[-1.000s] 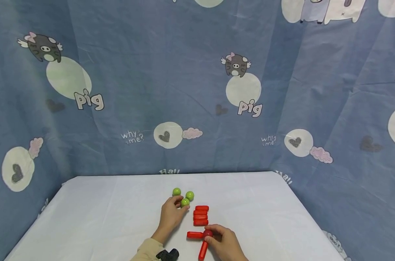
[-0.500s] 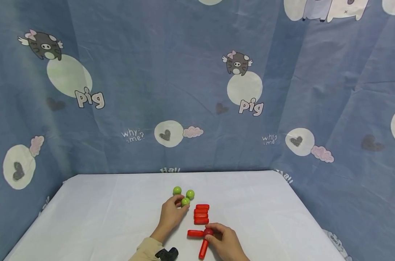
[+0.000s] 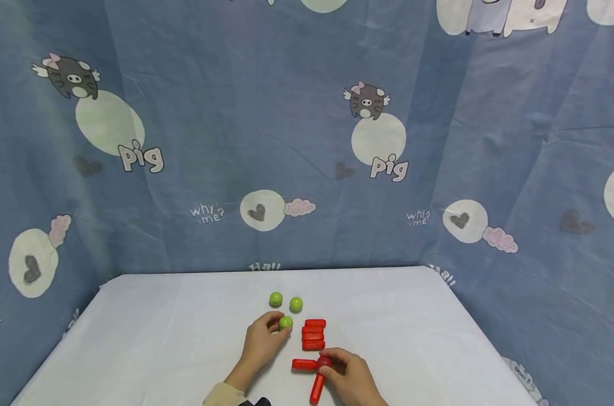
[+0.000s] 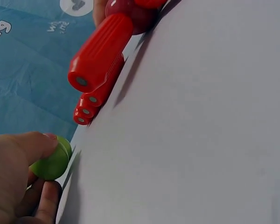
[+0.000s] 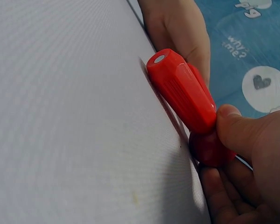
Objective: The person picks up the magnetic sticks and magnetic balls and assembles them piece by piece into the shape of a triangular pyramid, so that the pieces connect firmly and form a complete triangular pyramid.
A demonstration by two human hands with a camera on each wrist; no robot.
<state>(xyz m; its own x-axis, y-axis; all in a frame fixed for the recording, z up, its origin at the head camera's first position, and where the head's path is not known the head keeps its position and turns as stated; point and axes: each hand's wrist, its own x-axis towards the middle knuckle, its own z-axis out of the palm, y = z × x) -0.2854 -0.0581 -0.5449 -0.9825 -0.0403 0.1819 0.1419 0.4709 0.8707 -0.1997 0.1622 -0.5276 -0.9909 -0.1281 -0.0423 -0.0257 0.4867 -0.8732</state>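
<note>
My left hand (image 3: pixel 258 344) pinches a green ball (image 3: pixel 285 322) between thumb and fingers; the left wrist view shows the thumb across the ball (image 4: pixel 53 163). With its thumb and fingers, my right hand (image 3: pixel 356 380) grips a dark red ball (image 3: pixel 325 362). Two red rods join this ball: one rod (image 3: pixel 304 365) points left, the other rod (image 3: pixel 317 389) points toward me. In the right wrist view, a ribbed rod (image 5: pixel 182 88) ends in a grey disc, with the dark red ball (image 5: pixel 210 148) behind it. The right fingers partly hide that ball.
Several red rods (image 3: pixel 313 336) lie in a row beyond the right hand. Two green balls (image 3: pixel 275 299) sit farther back on the white table (image 3: pixel 175 327). A blue patterned cloth (image 3: pixel 286 141) hangs behind the table.
My left hand has drawn the green ball slightly toward me and left, away from the other two balls. The right hand keeps its hold on the dark red ball, nearly still.
</note>
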